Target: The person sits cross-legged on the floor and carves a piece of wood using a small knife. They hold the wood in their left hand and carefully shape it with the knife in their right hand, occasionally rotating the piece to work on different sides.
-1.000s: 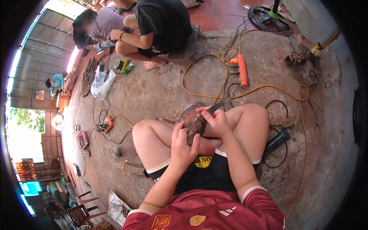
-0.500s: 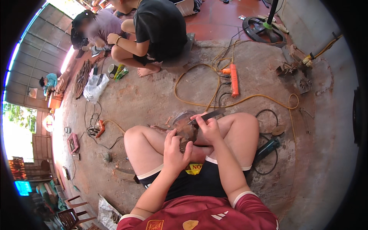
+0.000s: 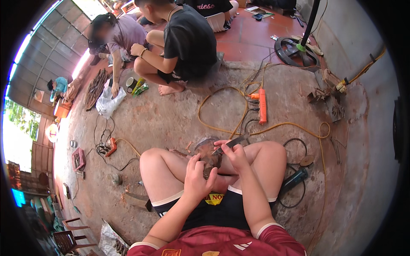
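Observation:
I sit with legs crossed on the floor. My right hand [image 3: 235, 156] is closed on a knife [image 3: 240, 140] with a dark flat blade, held over my lap beside my right knee. Across from it, my left hand [image 3: 198, 180] has its fingers and thumb around a rough brown piece [image 3: 207, 171], perhaps wood; its lower part is hidden by the hand. Just beyond both hands, a round brownish object [image 3: 206, 146] lies between my shins. Its kind is hard to make out.
An orange power strip [image 3: 262, 106] with a looping yellow cord lies ahead. A green power tool [image 3: 294, 179] rests by my right thigh. Another blade [image 3: 137, 200] lies left of me. Two people crouch at the far left, one hand [image 3: 115, 89] at a white plastic bag [image 3: 110, 103].
The view has tilted up slightly. A co-worker at the far left has reached an arm down to the white bag. My hands stay close together, with the knife shifted only a little.

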Demonstrator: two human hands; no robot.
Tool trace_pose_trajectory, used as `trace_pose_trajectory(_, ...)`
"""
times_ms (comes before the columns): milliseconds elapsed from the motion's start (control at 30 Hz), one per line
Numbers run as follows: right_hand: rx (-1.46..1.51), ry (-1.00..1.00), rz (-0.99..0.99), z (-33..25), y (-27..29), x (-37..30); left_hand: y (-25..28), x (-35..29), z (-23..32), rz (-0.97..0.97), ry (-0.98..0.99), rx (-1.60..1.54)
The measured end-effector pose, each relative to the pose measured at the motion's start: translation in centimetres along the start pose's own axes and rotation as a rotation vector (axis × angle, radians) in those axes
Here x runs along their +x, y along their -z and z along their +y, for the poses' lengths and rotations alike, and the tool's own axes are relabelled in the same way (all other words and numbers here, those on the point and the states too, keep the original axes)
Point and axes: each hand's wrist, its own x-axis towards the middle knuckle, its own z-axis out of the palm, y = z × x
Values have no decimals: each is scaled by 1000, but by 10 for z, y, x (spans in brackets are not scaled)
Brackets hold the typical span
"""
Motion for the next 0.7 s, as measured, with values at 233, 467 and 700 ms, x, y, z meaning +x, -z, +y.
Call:
trace_pose_trajectory(233,0,87,120,12,15,1,0,3,4,-9,-1,-6)
trace_pose_trajectory(467,37,86,-20,0,1,-3,-3,1,3,2,-17,-4)
trace_pose_trajectory(700,-9,107,82,7,4,-4,-1,2,4,20,-28,5)
